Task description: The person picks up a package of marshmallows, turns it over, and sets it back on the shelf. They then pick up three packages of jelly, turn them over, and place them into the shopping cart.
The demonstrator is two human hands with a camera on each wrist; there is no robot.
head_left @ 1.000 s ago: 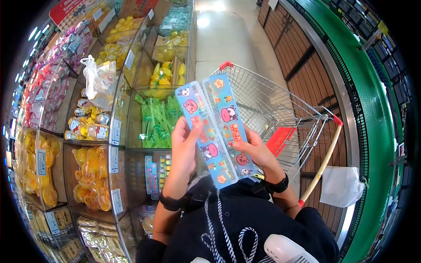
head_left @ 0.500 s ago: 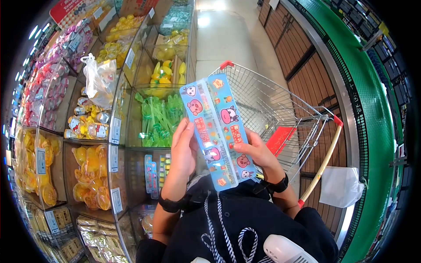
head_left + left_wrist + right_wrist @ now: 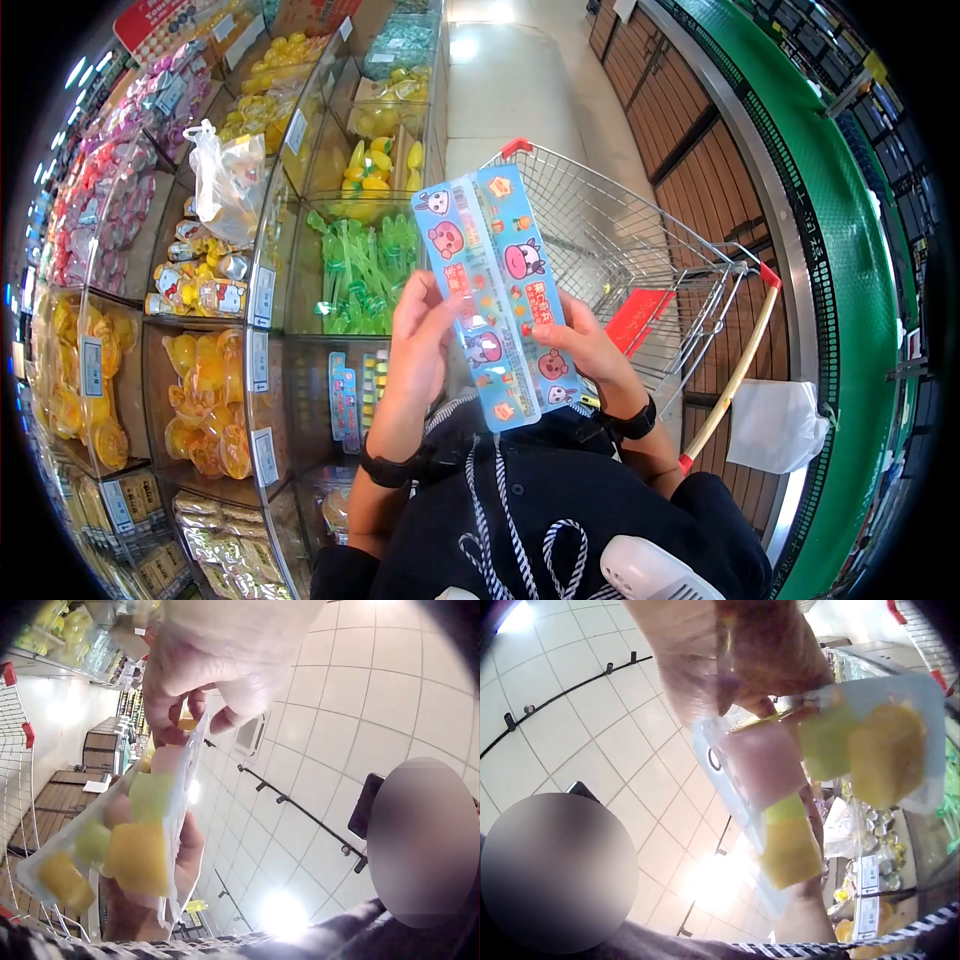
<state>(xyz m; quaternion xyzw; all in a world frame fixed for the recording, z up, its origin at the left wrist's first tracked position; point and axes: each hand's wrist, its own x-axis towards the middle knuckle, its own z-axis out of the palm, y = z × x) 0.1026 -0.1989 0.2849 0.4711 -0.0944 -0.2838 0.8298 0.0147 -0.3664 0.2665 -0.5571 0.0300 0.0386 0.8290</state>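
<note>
Both hands hold a long blue pack of jelly cups (image 3: 505, 255) in front of the waist, its printed side with cartoon animals facing up. A clear strip runs down its middle. My left hand (image 3: 420, 335) grips the left edge, thumb over the print and fingers behind. On the opposite edge, my right hand (image 3: 590, 350) has its thumb on top and its other fingers mostly hidden underneath. From below, the left wrist view shows orange, green and pink cups (image 3: 139, 859) bulging from the pack. A pink cup (image 3: 769, 765) sits nearest the hand in the right wrist view.
A wire shopping cart (image 3: 600, 230) stands ahead to the right. Divided bins on the left hold green packs (image 3: 365, 270), yellow fruit-shaped containers (image 3: 370, 165) and orange packs (image 3: 208, 400). A white bag (image 3: 780, 425) hangs at right beside a green-edged counter (image 3: 800, 200).
The pack's left half has swung rightward and lies flatter with the right half. My left thumb came off the print to the edge, then moved back over it. The right hand stays nearly still.
</note>
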